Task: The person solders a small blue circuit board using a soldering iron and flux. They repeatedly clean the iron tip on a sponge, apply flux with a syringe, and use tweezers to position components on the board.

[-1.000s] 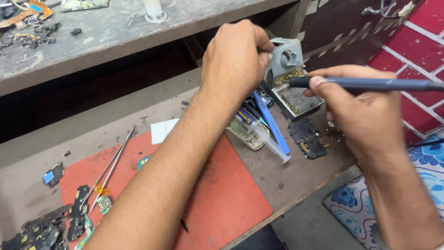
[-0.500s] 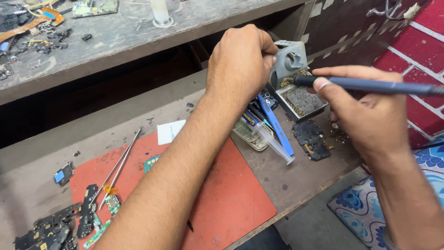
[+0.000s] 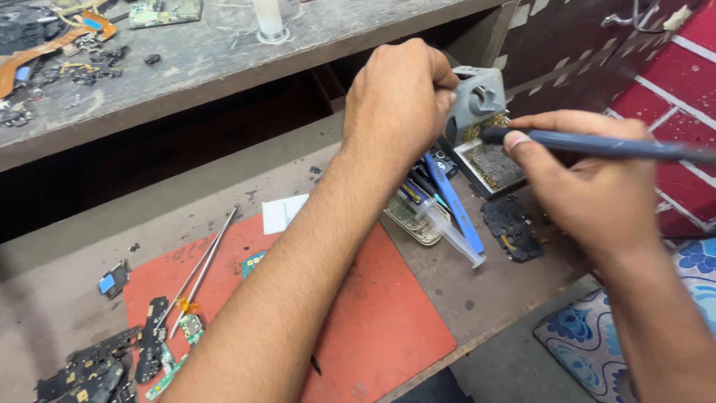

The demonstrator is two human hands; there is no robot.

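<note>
Head view: two hands, one grey soldering-iron stand (image 3: pixel 477 101) at the bench's far right. The left hand (image 3: pixel 395 101) is clamped on the stand's left side; the right hand (image 3: pixel 589 186) pinches one blue soldering iron (image 3: pixel 597 144), tip at the stand's brass wool. Left of the stand lie one syringe (image 3: pixel 451 231), two tweezers (image 3: pixel 198 269) and one red mat (image 3: pixel 380 328); the left forearm crosses over the mat.

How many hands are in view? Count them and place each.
2. The left hand is closed over the grey soldering-iron stand at the back of the bench. The right hand holds the blue soldering iron, its tip at the stand.
</note>
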